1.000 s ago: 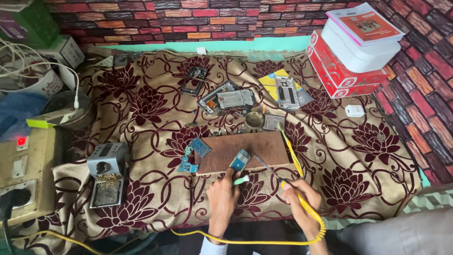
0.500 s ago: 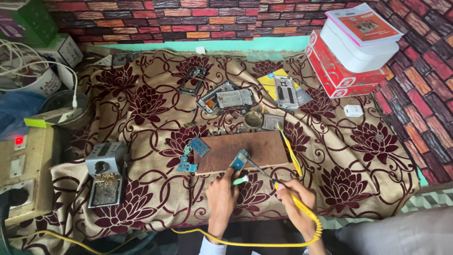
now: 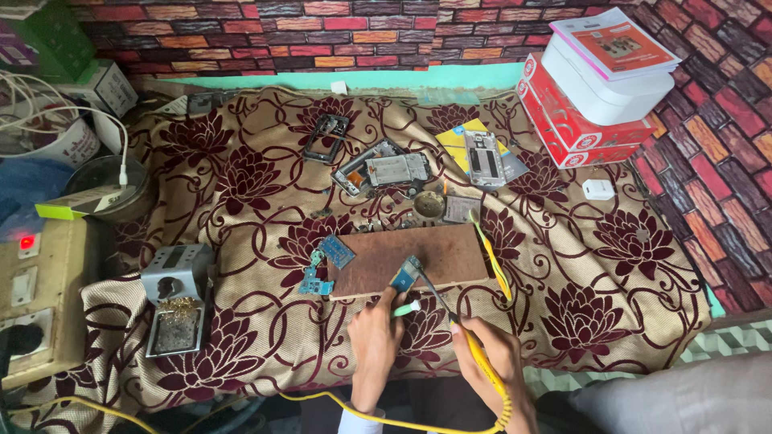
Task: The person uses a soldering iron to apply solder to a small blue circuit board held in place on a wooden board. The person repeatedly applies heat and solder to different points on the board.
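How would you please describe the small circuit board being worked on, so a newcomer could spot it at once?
Find the brown wooden board in the middle of the floral cloth. On its near edge, just ahead of the left hand, lies a small blue circuit board. Unlike the two blue boards off the left end, it has the soldering iron tip on it.

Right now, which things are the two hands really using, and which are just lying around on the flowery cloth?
In use:
- left hand with a pale green-tipped tool
- right hand gripping the yellow-handled soldering iron
- small blue circuit board on the brown wooden board

Lying about:
- grey metal phone frames
- red and white boxes
- grey iron stand
- white charger plug
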